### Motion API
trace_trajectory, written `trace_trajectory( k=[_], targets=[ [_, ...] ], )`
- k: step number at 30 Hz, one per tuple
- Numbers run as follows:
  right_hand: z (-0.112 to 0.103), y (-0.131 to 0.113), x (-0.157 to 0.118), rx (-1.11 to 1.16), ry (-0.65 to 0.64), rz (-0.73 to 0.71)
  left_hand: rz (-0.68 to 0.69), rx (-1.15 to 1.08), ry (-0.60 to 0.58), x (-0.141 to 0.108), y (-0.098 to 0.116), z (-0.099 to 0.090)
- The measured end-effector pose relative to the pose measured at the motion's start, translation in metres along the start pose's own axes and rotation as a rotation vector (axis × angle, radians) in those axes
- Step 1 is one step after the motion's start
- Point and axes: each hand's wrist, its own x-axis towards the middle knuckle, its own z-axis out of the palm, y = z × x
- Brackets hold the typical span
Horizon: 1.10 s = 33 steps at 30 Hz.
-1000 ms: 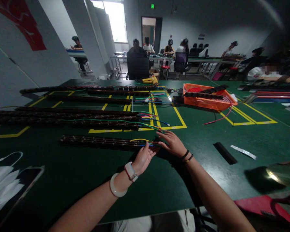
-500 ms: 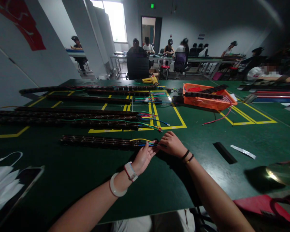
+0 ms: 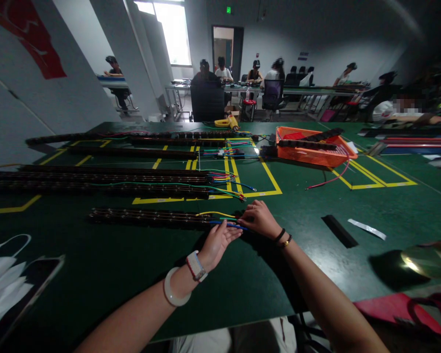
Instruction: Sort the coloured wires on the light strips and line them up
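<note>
My left hand [image 3: 221,241] lies palm up, with its fingers stretched out to the right. A blue wire [image 3: 220,223] runs past its thumb and over its fingers. My right hand [image 3: 259,219] is closed with fingertips pinched on the wires, where a yellow wire [image 3: 216,213] and a green wire [image 3: 228,218] run in. The fingers hide the wire ends. These wires come out of the right end of a long dark strip bundle [image 3: 147,216], which lies flat on the green table [image 3: 139,279] left of my hands.
Beyond lie more long strip bundles [image 3: 113,178] with coloured wires. An orange basket [image 3: 308,156] and a yellow heat gun [image 3: 227,122] stand farther back. Right of me are a black strip [image 3: 339,231], a white strip [image 3: 367,229] and a tape roll [image 3: 431,259]. Several people sit at far tables.
The wires near my hands now show more clearly, with the blue one spread apart from the yellow and green. My left fingers have straightened slightly; my right hand stays closed beside them.
</note>
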Motion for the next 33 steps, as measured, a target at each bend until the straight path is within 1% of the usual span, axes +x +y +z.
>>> trace_trajectory(
  k=[4,6,11,14,17,21,24,33],
  targets=[
    [0.005,0.002,-0.001,0.057,-0.051,0.028,-0.01,0.004,-0.001,-0.004,0.0,-0.001],
    [0.011,0.002,-0.002,0.063,-0.057,0.037,0.0,-0.001,-0.005,-0.005,0.0,-0.001],
    [0.022,0.005,0.002,0.015,0.021,0.129,0.007,0.003,-0.016,-0.006,0.0,-0.001],
    [0.025,0.006,0.007,-0.045,0.069,0.153,0.004,0.005,-0.018,-0.006,0.001,-0.002],
    [0.025,0.006,0.008,-0.084,0.075,0.124,-0.03,0.007,-0.024,-0.005,0.004,-0.003],
    [0.022,0.003,0.003,-0.06,0.034,0.051,-0.08,0.018,-0.043,-0.005,0.008,-0.004],
    [0.019,0.001,-0.001,-0.044,0.013,0.017,-0.076,0.019,-0.042,-0.005,0.009,-0.003],
    [0.015,0.001,-0.002,0.002,-0.014,-0.007,-0.072,0.007,-0.052,-0.004,0.007,-0.005]
  ],
)
